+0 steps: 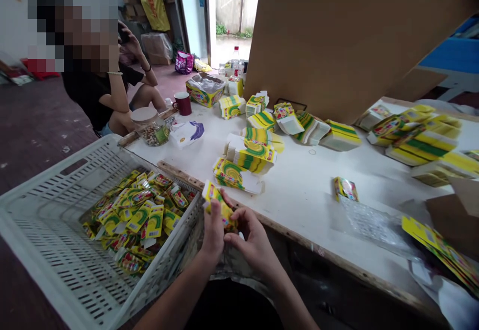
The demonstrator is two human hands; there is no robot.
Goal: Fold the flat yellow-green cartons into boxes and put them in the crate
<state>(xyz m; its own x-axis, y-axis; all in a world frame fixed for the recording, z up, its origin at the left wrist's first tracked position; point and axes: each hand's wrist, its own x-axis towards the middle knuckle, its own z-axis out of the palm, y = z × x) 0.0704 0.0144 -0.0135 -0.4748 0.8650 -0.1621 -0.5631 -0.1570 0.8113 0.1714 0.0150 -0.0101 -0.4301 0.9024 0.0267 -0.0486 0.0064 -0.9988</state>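
Between my hands, over the table's front edge, is a small yellow and green carton (222, 209) with a white flap standing up at its top. My left hand (212, 228) grips it from the left, thumb up along its face. My right hand (250, 235) closes its fingers at the carton's lower right end; something small and white shows by the fingertips, too small to name. Just beyond my hands lie flat folded cartons (237, 175) and a stack of more (251, 153). To my left stands a white plastic crate (67, 170) with many small yellow cartons (140, 215) inside.
Stacks of flat cartons (310, 128) line the back of the white table (299, 210), below a big cardboard sheet (337, 41). A lidded jar (149, 126), a mug (182, 103) and a tissue pack (187, 134) stand far left. Plastic film (374, 223) lies right. A person (101, 85) sits beyond the crate.
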